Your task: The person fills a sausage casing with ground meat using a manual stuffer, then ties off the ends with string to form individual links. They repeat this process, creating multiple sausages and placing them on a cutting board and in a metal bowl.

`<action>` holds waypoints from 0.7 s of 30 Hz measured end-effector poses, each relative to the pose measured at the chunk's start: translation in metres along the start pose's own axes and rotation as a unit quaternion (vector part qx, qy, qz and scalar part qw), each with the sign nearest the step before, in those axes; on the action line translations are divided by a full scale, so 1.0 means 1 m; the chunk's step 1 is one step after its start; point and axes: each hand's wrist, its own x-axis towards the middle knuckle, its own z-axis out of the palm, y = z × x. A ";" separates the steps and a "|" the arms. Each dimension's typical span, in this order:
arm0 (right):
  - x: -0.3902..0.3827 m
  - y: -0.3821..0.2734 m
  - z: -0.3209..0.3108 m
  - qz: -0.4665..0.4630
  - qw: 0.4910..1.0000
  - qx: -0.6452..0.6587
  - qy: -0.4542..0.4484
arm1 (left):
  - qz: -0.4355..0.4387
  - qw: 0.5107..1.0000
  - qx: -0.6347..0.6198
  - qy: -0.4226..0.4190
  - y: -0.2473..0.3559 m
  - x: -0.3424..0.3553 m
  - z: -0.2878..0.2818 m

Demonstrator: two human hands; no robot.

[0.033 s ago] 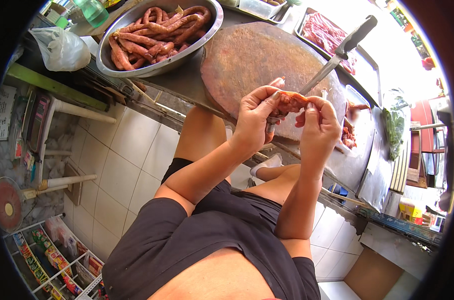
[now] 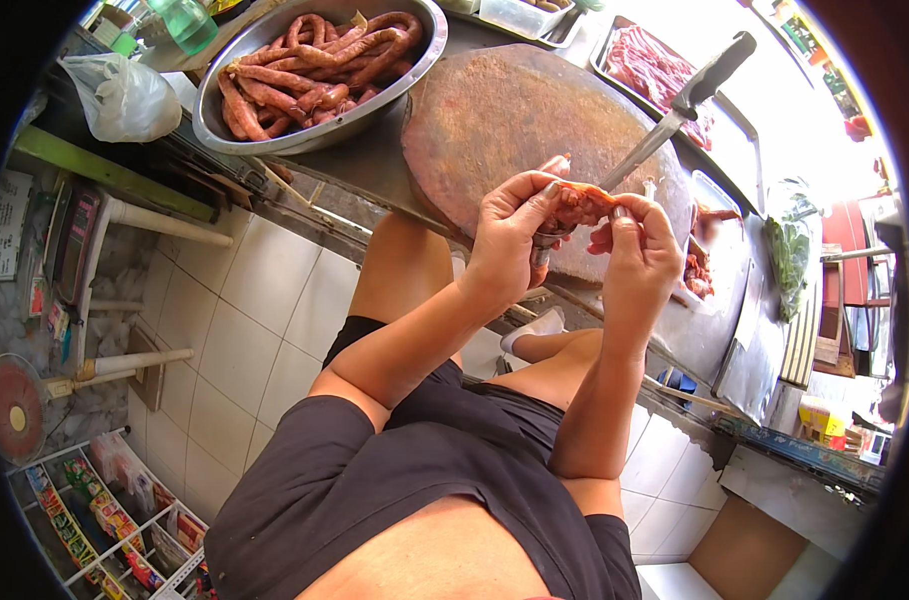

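Observation:
My left hand (image 2: 509,235) and my right hand (image 2: 634,255) are held together over the near edge of a round wooden chopping board (image 2: 504,120). Both pinch a reddish piece of sausage meat (image 2: 579,205) between their fingertips. A small metal piece (image 2: 544,245) shows under my left fingers; I cannot tell what it is. A knife (image 2: 664,125) with a black handle lies on the board just beyond my hands, its blade pointing towards them. I sit with bare knees under the counter.
A metal bowl (image 2: 224,125) full of sausages stands at the back left of the counter. A tray of raw meat (image 2: 654,60) is behind the board, leafy greens (image 2: 789,250) to the right. A plastic bag (image 2: 124,95), a fan (image 2: 14,410) and a rack of packets (image 2: 104,510) are on the left.

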 end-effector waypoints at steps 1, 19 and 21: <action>0.000 0.001 0.000 0.010 1.000 0.029 0.001 | -0.001 1.000 -0.003 0.001 0.000 0.000 0.000; 0.000 -0.025 -0.008 -0.068 0.995 -0.077 -0.019 | 0.016 0.993 0.110 -0.045 -0.012 0.005 -0.008; -0.004 -0.027 -0.007 -0.131 0.983 -0.128 -0.028 | 0.031 0.993 0.099 -0.048 -0.011 0.004 -0.007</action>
